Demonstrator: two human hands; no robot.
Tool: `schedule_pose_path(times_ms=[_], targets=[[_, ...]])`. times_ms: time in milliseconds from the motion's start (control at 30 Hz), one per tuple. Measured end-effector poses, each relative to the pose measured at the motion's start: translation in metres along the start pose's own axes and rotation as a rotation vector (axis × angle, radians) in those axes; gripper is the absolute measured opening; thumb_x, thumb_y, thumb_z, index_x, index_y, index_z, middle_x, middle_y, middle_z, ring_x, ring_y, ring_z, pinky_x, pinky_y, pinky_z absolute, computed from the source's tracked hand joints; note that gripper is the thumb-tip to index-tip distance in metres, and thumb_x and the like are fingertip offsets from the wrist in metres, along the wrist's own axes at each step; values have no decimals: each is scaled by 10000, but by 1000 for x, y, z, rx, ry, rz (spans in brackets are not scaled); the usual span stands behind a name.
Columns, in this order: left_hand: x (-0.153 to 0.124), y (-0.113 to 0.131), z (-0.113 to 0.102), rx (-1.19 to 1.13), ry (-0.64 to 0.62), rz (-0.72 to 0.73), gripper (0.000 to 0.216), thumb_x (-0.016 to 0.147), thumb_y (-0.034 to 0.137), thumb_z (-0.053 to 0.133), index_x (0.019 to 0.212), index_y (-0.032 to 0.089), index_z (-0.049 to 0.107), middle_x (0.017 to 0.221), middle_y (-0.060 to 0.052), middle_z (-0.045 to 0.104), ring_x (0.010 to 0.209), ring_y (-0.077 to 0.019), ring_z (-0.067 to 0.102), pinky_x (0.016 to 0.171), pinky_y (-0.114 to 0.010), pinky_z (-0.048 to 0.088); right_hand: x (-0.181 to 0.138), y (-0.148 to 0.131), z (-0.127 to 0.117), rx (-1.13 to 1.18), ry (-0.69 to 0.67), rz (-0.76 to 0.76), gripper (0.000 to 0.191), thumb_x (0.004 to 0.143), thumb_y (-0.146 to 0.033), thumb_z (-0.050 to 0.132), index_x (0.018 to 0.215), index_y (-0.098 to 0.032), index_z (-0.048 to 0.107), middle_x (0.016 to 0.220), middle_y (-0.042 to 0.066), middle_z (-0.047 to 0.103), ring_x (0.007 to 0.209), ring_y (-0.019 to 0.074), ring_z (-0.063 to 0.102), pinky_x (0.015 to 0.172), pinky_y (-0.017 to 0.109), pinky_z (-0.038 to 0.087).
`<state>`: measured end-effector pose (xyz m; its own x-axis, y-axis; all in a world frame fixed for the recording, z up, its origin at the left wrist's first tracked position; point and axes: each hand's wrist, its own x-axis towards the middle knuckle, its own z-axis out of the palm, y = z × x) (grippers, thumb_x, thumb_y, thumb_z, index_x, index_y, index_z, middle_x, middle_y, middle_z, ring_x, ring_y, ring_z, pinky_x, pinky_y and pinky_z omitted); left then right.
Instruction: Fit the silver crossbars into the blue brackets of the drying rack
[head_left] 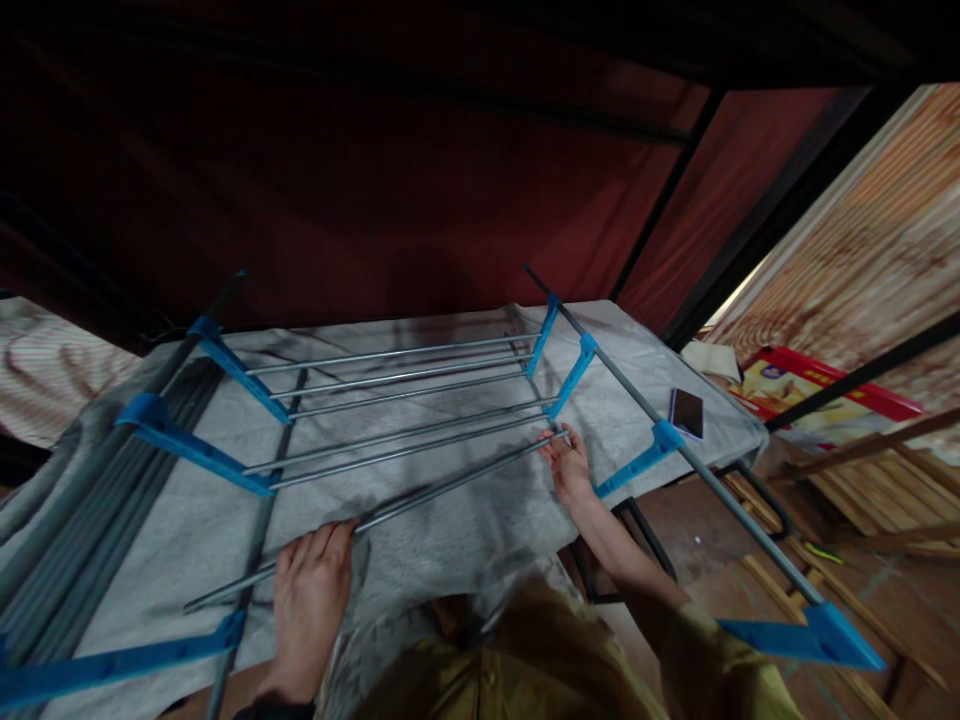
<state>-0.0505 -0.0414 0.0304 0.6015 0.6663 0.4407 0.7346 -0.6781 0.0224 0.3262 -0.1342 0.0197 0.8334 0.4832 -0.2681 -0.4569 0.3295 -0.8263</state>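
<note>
A thin grey metal rod (450, 488) lies slantwise across the near side of a partly built rack with blue plastic brackets. My left hand (311, 590) is closed over the rod, and its left end sticks out beyond the fingers. At the other end, my right hand (566, 466) pinches the tip between its fingers, near the blue bracket (630, 472) on the right frame tube (628, 385). Several crossbars (405, 376) span the rack farther back, between the left bracket (199, 450) and its partner (574, 375) on the right.
Several loose grey tubes (112, 500) lie bundled at the left on the grey cloth (480, 540). A phone (686, 413) rests at the table's right. Beyond are a red and yellow box (817, 390) and a wooden stool (877, 490). Dark red fabric (420, 220) hangs behind.
</note>
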Motion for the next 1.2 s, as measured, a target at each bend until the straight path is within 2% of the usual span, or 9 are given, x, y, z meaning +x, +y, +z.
schedule_pose_path(times_ms=[200,400,633,733,933,1067,1200], targets=[[-1,-2,-5,-40,34,-9,260,964,172,390,1024,178,643,868,-91,705,849,-280,639,827,-402,401,5,0,8,-68,101,30,494,570,-257,850,959,-286,545,661,-103,611,681,126,650,656,241,561],[-7,-7,-5,-64,41,-6,247,957,166,408,1049,177,637,892,-91,715,880,-278,651,838,-393,397,-2,-2,6,-90,138,87,424,607,-190,828,870,-280,509,747,-72,688,680,125,650,625,240,548],[-13,-13,-5,-120,43,-44,256,972,191,408,1058,174,648,925,-97,729,888,-278,649,839,-396,396,-13,-14,7,-257,161,113,380,625,-200,836,800,-270,506,716,-78,655,564,105,570,517,231,507],[-14,-13,-6,-173,49,-82,258,969,216,417,1055,180,658,931,-100,731,901,-283,650,835,-403,399,-18,-26,14,-303,125,91,344,642,-186,807,823,-273,528,756,-62,668,583,111,572,489,226,492],[-15,-14,-1,-259,77,-98,248,984,249,416,1044,201,652,926,-85,731,899,-272,655,830,-393,416,-36,-55,30,-332,29,38,341,638,-102,772,858,-255,561,810,-32,692,617,119,593,542,245,529],[-10,-9,-5,-283,122,-77,249,994,274,436,1064,196,662,936,-90,740,899,-268,667,838,-390,421,-39,-90,37,-335,-44,10,373,620,-40,767,869,-237,572,741,-28,674,621,138,616,557,263,556],[-4,1,-9,-272,147,-71,266,991,255,432,1067,197,681,924,-83,750,880,-256,674,859,-390,422,-36,-127,43,-300,-58,-62,370,626,-34,784,879,-227,595,742,-28,675,654,144,635,528,247,548]])
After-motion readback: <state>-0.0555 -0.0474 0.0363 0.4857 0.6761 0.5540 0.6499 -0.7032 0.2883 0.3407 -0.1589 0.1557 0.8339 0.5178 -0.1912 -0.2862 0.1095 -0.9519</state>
